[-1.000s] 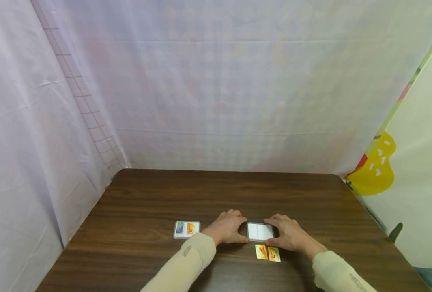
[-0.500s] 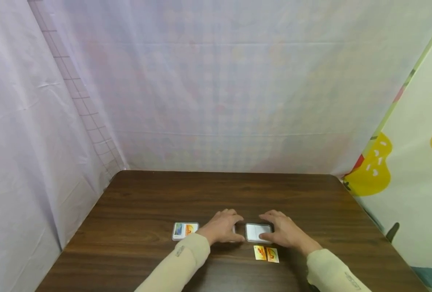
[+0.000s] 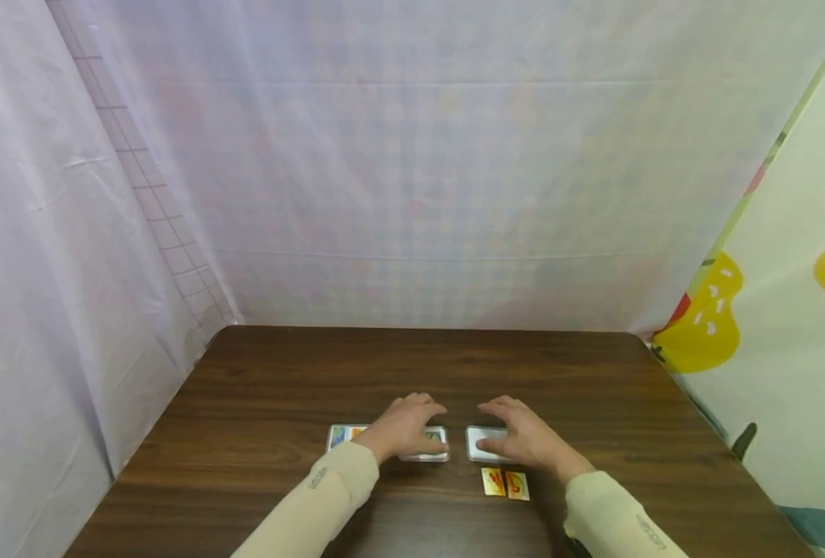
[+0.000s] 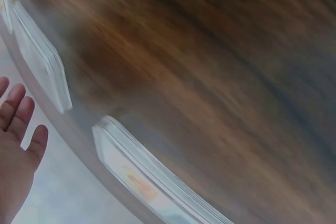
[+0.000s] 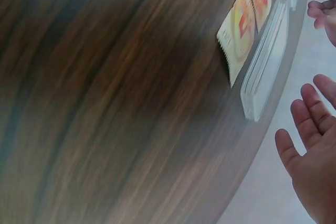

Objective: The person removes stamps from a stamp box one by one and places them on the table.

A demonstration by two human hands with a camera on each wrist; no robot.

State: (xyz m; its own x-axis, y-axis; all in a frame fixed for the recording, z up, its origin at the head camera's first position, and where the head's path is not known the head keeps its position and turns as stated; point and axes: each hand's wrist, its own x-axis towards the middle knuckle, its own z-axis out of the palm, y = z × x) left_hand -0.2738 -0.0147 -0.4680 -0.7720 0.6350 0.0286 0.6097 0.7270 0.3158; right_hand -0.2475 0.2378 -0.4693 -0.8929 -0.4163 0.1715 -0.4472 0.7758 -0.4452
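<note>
My left hand (image 3: 401, 430) hovers over a flat clear case (image 3: 438, 448) in the middle of the row, hiding most of it. Its fingers are spread with nothing between them, and the left wrist view shows that hand (image 4: 18, 140) apart from the cases. My right hand (image 3: 527, 440), also with spread fingers, is over the right-hand clear case (image 3: 480, 435), which has a white inside. Just in front of that case lie two small orange-and-yellow stamps (image 3: 493, 482) side by side, their toothed edges (image 5: 226, 56) plain in the right wrist view.
A third clear case (image 3: 340, 435), with a blue and an orange stamp inside, lies at the left, partly behind my left forearm. The dark wooden table (image 3: 280, 387) ends at pale hanging curtains (image 3: 412, 194) on the far side.
My left hand has moved left, from beside the right-hand case to over the middle one. The right hand has let go of the right-hand case's end and shifted left above it.
</note>
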